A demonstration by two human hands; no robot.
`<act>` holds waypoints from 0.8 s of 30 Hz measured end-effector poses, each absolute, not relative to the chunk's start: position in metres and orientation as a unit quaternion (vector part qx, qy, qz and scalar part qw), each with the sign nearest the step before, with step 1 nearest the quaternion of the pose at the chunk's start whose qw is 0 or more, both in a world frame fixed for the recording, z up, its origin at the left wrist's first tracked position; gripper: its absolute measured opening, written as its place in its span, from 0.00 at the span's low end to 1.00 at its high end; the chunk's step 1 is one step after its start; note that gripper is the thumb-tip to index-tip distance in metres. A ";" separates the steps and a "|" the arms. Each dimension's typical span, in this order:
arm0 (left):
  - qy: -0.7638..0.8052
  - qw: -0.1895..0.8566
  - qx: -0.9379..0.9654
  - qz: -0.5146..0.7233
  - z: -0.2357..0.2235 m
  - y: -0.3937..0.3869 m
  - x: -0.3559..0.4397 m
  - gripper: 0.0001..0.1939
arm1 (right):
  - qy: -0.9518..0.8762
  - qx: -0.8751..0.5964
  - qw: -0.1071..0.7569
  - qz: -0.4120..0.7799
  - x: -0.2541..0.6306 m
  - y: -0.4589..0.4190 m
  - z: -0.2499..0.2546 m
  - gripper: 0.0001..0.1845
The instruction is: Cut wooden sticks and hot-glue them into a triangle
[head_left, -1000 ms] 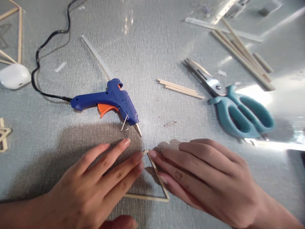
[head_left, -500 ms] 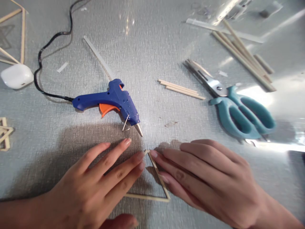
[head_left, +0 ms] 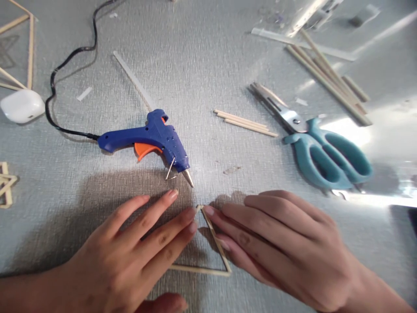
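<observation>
Thin wooden sticks form a triangular frame flat on the table, its apex pointing away from me. My left hand is open, its fingers spread and two fingertips resting at the apex; they cover most of the frame's left side. The fingers of my right hand are pressed together, with the index tip and thumb against the right-hand stick. Just beyond the apex lies a blue hot glue gun with an orange trigger. Its metal nozzle points toward the frame, and a clear glue stick sticks out of its back.
Teal-handled scissors lie at right, near several short thin sticks. Longer sticks are at upper right. A black cord curves past a white case. Stick frames stand or lie along the left edge.
The view has shifted very slightly, moving the objects a little left. Both hands and the stick frame keep the same position relative to each other.
</observation>
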State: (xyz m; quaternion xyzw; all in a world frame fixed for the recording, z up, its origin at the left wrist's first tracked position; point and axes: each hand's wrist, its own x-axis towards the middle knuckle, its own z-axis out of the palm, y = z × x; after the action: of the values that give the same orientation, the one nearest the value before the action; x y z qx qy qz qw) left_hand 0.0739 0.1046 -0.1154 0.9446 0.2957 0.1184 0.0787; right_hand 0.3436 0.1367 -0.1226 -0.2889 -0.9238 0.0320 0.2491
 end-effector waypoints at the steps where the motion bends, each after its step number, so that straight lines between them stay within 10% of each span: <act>1: 0.295 0.077 0.945 0.118 -0.115 0.105 0.074 0.28 | -0.924 -0.290 0.249 0.032 0.344 0.137 -0.123 0.09; 24: 0.291 0.069 0.947 0.116 -0.115 0.105 0.073 0.28 | -0.937 -0.273 0.220 -0.001 0.344 0.135 -0.117 0.14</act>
State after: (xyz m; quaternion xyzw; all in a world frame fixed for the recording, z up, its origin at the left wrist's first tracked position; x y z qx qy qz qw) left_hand 0.0731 0.1054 -0.1152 0.9472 0.2911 0.1159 0.0687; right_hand 0.3435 0.1349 -0.1174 -0.2734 -0.9365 -0.0005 0.2195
